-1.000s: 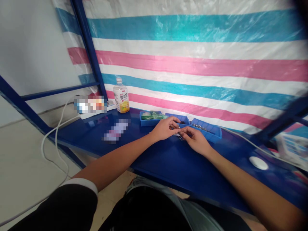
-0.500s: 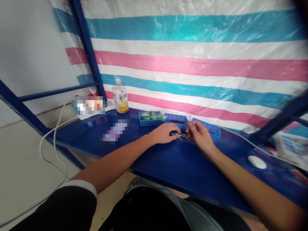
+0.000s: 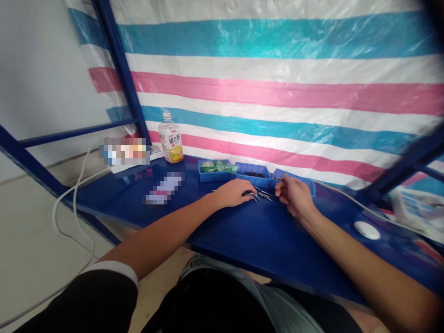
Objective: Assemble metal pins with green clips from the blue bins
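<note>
Head view: left hand (image 3: 235,193) rests by rods (image 3: 265,196), well inside desk edge (image 3: 229,256).

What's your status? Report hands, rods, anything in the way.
Left hand curled over thin rods on table. Right hand before right blue bin, partly blocking view; grip unclear.

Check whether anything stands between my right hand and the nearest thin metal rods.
Nothing visible stands between the right hand and the nearest rods, just to its left on the blue desk. The left hand partly hides others farther left.
</note>
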The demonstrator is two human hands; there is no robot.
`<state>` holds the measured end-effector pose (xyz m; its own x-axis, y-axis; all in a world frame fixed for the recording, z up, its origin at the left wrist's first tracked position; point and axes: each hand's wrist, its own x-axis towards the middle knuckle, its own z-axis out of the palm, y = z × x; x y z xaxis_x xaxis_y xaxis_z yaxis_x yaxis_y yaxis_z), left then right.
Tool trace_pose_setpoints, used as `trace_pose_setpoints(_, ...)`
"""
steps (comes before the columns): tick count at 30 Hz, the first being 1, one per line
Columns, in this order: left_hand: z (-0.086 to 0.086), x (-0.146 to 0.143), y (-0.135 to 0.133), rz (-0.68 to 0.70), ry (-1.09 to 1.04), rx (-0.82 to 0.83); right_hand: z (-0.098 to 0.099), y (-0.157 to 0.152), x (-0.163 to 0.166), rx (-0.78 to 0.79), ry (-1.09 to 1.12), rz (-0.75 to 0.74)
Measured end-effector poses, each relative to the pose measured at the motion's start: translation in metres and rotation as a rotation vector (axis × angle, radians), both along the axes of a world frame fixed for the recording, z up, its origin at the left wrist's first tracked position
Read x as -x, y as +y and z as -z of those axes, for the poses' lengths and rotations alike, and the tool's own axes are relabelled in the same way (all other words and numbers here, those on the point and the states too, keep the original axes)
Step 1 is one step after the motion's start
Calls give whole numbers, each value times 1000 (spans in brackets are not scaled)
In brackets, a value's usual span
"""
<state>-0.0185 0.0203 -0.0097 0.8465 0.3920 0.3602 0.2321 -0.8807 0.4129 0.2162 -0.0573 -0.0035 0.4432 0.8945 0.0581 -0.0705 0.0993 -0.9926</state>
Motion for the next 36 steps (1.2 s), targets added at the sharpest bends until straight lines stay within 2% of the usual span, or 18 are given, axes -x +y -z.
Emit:
trace_pose_setpoints(7,1,0,3,-91,18,-32,0,-4,4,-13,-134,-129)
trace_pose_setpoints(15,-2,1,2,-145,-8,76,1,-10,10,-38,-288,-205)
trace_pose_setpoints(25,0,-1,4,-120,-42,88,6,-9,7,-51,-372,-251)
trace_pose_setpoints(32,-1,-3,0,-99,-185,125,2,-11,8,-54,-469,-255)
trace_pose_setpoints(36,-5,-6,-5,-124,-285,215,2,-12,10,-88,-572,-268)
